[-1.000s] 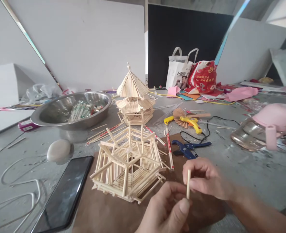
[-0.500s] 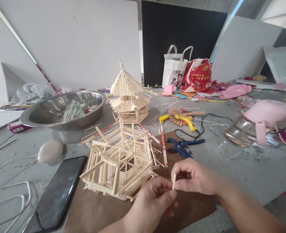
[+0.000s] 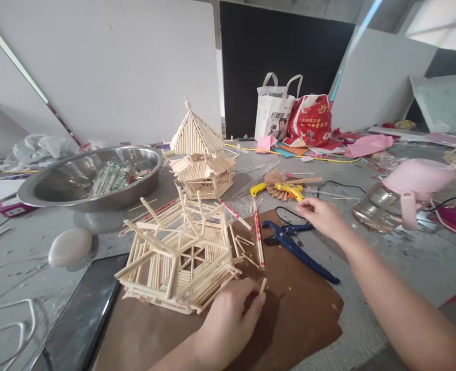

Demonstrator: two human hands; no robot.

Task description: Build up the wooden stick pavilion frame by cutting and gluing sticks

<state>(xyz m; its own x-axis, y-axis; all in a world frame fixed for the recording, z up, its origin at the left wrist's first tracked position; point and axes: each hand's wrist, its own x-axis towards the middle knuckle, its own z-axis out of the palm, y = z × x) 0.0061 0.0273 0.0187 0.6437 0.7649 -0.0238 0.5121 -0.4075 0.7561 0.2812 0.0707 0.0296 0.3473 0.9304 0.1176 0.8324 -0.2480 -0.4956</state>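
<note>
My left hand [image 3: 228, 322] rests low on the brown paper sheet [image 3: 301, 309], pinching a short wooden stick [image 3: 263, 286] between thumb and fingers. It sits just right of an unfinished hexagonal stick frame [image 3: 177, 255]. My right hand [image 3: 320, 215] is stretched out over the table, fingers loosely curled with nothing in them, hovering between the blue cutters [image 3: 293, 242] and the yellow glue gun [image 3: 284, 189]. A finished stick pavilion [image 3: 200, 154] stands behind the frame.
A steel basin [image 3: 84, 180] with wrapped sticks sits at the left, a white oval stone [image 3: 70, 247] and a black phone [image 3: 79, 319] in front of it. Red-striped chopstick sleeves [image 3: 257, 237], a pink-lidded glass jug [image 3: 405, 198], bags [image 3: 293, 116] and coloured paper lie further off.
My right hand let go of the short stick and reached forward toward the cutters and glue gun. My left hand kept the stick and sank to the brown paper.
</note>
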